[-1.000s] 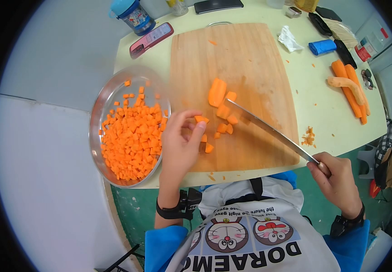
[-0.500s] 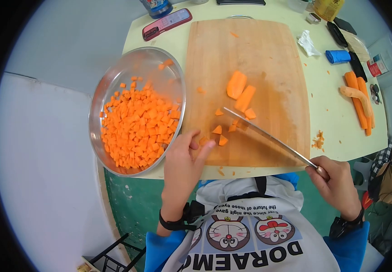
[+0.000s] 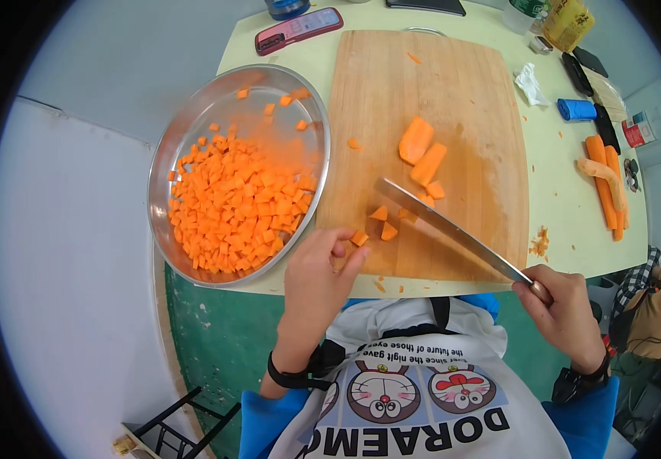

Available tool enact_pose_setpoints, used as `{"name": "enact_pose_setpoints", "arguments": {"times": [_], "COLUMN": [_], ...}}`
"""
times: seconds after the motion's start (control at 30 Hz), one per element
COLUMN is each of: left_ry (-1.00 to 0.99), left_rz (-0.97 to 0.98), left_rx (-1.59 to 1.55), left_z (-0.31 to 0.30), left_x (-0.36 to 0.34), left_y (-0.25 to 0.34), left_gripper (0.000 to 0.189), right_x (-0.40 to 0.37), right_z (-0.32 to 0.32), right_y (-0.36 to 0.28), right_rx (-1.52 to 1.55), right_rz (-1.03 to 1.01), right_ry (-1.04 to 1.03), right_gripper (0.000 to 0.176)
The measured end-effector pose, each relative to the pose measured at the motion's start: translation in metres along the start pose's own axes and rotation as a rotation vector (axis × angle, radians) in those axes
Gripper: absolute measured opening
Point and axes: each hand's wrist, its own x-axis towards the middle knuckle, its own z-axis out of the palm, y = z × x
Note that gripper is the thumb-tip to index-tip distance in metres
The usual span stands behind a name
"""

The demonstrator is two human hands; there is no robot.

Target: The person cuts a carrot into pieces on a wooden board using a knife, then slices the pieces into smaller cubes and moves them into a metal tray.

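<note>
My right hand (image 3: 564, 310) is wrapped round the handle of a kitchen knife (image 3: 453, 229), whose blade slants up and left across the wooden cutting board (image 3: 376, 84). My left hand (image 3: 317, 275) is at the board's near left edge, thumb and forefinger apart. A small carrot chunk (image 3: 359, 238) sits right at those fingertips. Between hand and blade lie a few cut carrot pieces (image 3: 389, 231). Past the blade are a thick halved carrot piece (image 3: 416, 141) and a longer carrot stick (image 3: 428, 164), with smaller chunks partly behind the knife.
Left of the board, a round metal tray (image 3: 164, 222) holds a heap of diced carrot (image 3: 235, 203). A phone (image 3: 298, 30) lies behind it. To the right are whole carrots (image 3: 610, 187), carrot scraps (image 3: 540, 242), a blue roll (image 3: 577, 109) and crumpled tissue (image 3: 530, 84). Bottles (image 3: 568, 23) stand at the back.
The view has shifted slightly. My left hand has drawn back a little from the carrot chunk, which stays on the board. The knife's blade has tilted, showing more of its flat side.
</note>
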Motion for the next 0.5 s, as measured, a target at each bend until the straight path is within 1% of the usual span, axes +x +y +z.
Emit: {"name": "enact_pose_setpoints", "arguments": {"times": [0.07,0.13,0.17,0.23,0.33,0.43,0.5], "left_ry": [0.033,0.202,0.202,0.245,0.216,0.193,0.205], "left_rz": [0.009,0.061,0.062,0.324,0.282,0.253,0.239], "left_rx": [-0.01,-0.064,-0.07,-0.151,-0.126,-0.106,-0.094], "left_z": [-0.001,-0.003,0.004,0.019,0.03,0.033,0.027], "left_x": [0.002,0.005,0.009,0.02,0.027,0.033,0.033], "left_y": [0.008,0.022,0.023,0.024,0.032,0.028,0.024], "left_gripper": [0.025,0.022,0.022,0.018,0.014,0.012,0.012], "right_x": [-0.001,-0.002,-0.002,-0.002,-0.002,-0.004,-0.006], "right_z": [0.002,0.002,0.002,0.001,0.002,0.002,0.006], "right_y": [0.002,0.002,0.001,0.0,0.001,0.005,0.012], "right_rx": [-0.005,-0.013,-0.004,0.002,0.034,0.015,-0.067], "right_rz": [-0.014,-0.026,-0.019,-0.016,-0.035,-0.039,-0.108], "right_ry": [0.01,0.023,0.022,0.027,0.02,0.027,0.125], "right_gripper": [0.011,0.011,0.012,0.012,0.012,0.013,0.018]}}
